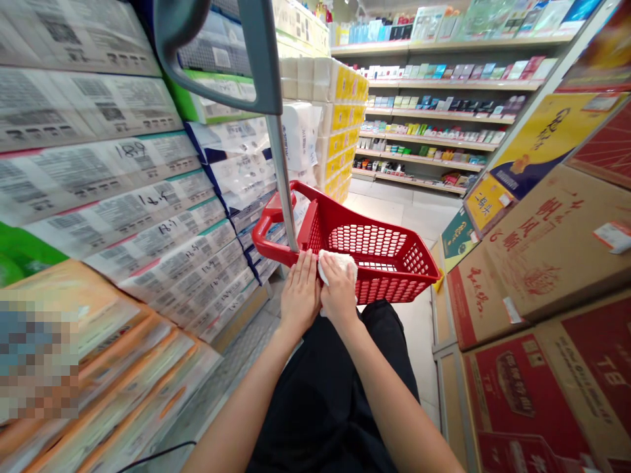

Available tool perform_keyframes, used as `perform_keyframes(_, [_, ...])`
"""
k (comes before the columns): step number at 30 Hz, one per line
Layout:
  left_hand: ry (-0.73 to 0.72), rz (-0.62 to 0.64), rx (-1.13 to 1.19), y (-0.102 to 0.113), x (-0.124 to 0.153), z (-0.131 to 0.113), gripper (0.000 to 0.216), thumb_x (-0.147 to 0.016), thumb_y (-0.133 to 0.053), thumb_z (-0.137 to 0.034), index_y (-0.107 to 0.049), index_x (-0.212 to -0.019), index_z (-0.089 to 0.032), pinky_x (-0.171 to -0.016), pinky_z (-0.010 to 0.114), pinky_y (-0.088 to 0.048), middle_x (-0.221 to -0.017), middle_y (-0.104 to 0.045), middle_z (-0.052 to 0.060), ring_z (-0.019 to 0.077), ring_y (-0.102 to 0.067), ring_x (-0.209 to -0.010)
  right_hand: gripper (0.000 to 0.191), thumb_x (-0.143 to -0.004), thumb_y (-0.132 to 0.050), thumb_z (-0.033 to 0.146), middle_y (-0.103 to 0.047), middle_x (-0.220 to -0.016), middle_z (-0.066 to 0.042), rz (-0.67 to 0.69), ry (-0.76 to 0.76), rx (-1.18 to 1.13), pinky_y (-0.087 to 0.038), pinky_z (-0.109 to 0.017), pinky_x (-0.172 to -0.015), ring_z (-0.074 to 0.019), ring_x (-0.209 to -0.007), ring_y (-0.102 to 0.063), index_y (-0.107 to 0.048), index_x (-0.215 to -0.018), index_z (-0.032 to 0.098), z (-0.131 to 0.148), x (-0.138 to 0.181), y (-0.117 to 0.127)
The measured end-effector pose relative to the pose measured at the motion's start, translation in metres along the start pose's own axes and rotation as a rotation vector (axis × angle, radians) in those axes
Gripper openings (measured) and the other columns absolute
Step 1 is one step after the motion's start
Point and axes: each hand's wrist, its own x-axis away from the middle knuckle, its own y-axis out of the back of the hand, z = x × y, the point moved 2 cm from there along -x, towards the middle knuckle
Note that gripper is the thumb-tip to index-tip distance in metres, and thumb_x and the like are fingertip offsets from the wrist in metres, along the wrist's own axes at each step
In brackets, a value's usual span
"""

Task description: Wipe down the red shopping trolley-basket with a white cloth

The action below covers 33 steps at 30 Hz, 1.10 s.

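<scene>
A red plastic shopping basket (384,253) on the floor fills the middle of the aisle, its grey pull handle (276,131) rising toward me. My left hand (300,292) lies flat with fingers stretched out against the basket's near rim, at the foot of the handle. My right hand (339,292) is closed on a white cloth (334,261), pressing it onto the same rim. Both hands sit side by side, touching.
Stacked tissue and paper packs (123,197) wall the left side. Red and brown cartons (537,276) stack on the right. Shelves of boxed goods (434,98) cross the far end. A tiled floor strip (394,210) runs ahead.
</scene>
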Motion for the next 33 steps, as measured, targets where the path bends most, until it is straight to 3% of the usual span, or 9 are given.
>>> perform_keyframes(4, [-0.006, 0.019, -0.011, 0.001, 0.000, 0.001, 0.058, -0.095, -0.035, -0.019, -0.024, -0.151, -0.008, -0.119, 0.039, -0.025, -0.159, -0.027, 0.010, 0.0206, -0.018, -0.148, 0.068, -0.077, -0.035, 0.003, -0.047, -0.147, -0.002, -0.009, 0.086, -0.007, -0.002, -0.045, -0.121, -0.0128, -0.139, -0.039, -0.047, -0.141, 0.024, 0.005, 0.000, -0.004])
perform_keyframes(11, [0.010, -0.007, 0.031, 0.000, -0.001, -0.001, 0.063, -0.093, -0.037, -0.017, -0.019, -0.153, -0.009, -0.119, 0.040, -0.025, -0.159, -0.025, 0.010, 0.0212, -0.018, -0.149, 0.073, -0.072, -0.037, 0.004, -0.047, -0.148, -0.001, -0.113, -0.135, 0.097, -0.004, -0.051, -0.120, -0.0155, -0.140, -0.039, -0.048, -0.140, 0.028, -0.105, 0.036, 0.027])
perform_keyframes(14, [0.012, -0.014, 0.042, -0.001, -0.001, -0.001, 0.063, -0.093, -0.037, -0.018, -0.018, -0.153, -0.010, -0.119, 0.040, -0.025, -0.159, -0.025, 0.010, 0.0214, -0.018, -0.149, 0.070, -0.074, -0.037, 0.007, -0.047, -0.148, -0.002, -0.162, -0.258, 0.127, -0.004, -0.055, -0.119, -0.0175, -0.140, -0.038, -0.049, -0.139, 0.028, -0.134, 0.045, 0.043])
perform_keyframes(16, [0.012, -0.021, 0.050, -0.001, -0.001, -0.001, 0.063, -0.093, -0.037, -0.018, -0.018, -0.153, -0.010, -0.119, 0.040, -0.025, -0.159, -0.025, 0.010, 0.0215, -0.018, -0.149, 0.067, -0.074, -0.037, 0.008, -0.050, -0.146, -0.004, -0.194, -0.340, 0.142, -0.004, -0.056, -0.119, -0.0190, -0.140, -0.039, -0.052, -0.137, 0.025, -0.132, 0.042, 0.045])
perform_keyframes(19, [0.013, -0.025, 0.050, -0.002, -0.001, -0.001, 0.063, -0.093, -0.037, -0.018, -0.018, -0.153, -0.010, -0.119, 0.041, -0.025, -0.159, -0.025, 0.010, 0.0213, -0.018, -0.149, 0.066, -0.072, -0.037, 0.006, -0.054, -0.142, -0.008, -0.173, -0.357, 0.105, -0.006, -0.054, -0.119, -0.0197, -0.138, -0.041, -0.055, -0.134, 0.021, -0.093, 0.025, 0.030])
perform_keyframes(23, [-0.002, -0.020, 0.022, -0.004, 0.000, 0.001, 0.062, -0.094, -0.036, -0.018, -0.019, -0.152, -0.008, -0.119, 0.040, -0.026, -0.159, -0.026, 0.011, 0.0211, -0.018, -0.149, 0.070, -0.073, -0.036, 0.003, -0.048, -0.147, -0.006, -0.059, -0.085, -0.004, -0.005, -0.046, -0.121, -0.0157, -0.141, -0.037, -0.049, -0.140, 0.020, -0.013, 0.003, -0.002])
perform_keyframes(26, [-0.023, -0.009, 0.004, -0.004, 0.001, 0.002, 0.060, -0.094, -0.036, -0.018, -0.022, -0.152, -0.008, -0.119, 0.040, -0.025, -0.159, -0.027, 0.010, 0.0212, -0.018, -0.149, 0.068, -0.077, -0.035, 0.004, -0.044, -0.150, -0.003, -0.033, 0.029, -0.034, -0.003, -0.044, -0.121, -0.0133, -0.141, -0.037, -0.047, -0.141, 0.023, 0.013, 0.001, -0.011])
perform_keyframes(29, [-0.004, -0.012, 0.013, -0.003, 0.001, 0.001, 0.061, -0.094, -0.036, -0.018, -0.021, -0.152, -0.009, -0.119, 0.039, -0.025, -0.159, -0.025, 0.010, 0.0206, -0.018, -0.149, 0.071, -0.074, -0.036, 0.003, -0.046, -0.148, -0.001, -0.037, 0.037, -0.013, -0.001, -0.045, -0.121, -0.0126, -0.140, -0.039, -0.048, -0.141, 0.025, -0.010, 0.009, -0.003])
perform_keyframes(33, [0.008, -0.019, 0.038, -0.001, 0.000, -0.001, 0.064, -0.093, -0.037, -0.017, -0.018, -0.153, -0.010, -0.119, 0.040, -0.024, -0.159, -0.025, 0.010, 0.0207, -0.017, -0.149, 0.074, -0.071, -0.036, 0.004, -0.046, -0.148, -0.001, -0.084, -0.105, 0.065, -0.003, -0.048, -0.121, -0.0138, -0.140, -0.038, -0.048, -0.140, 0.027, -0.081, 0.030, 0.020])
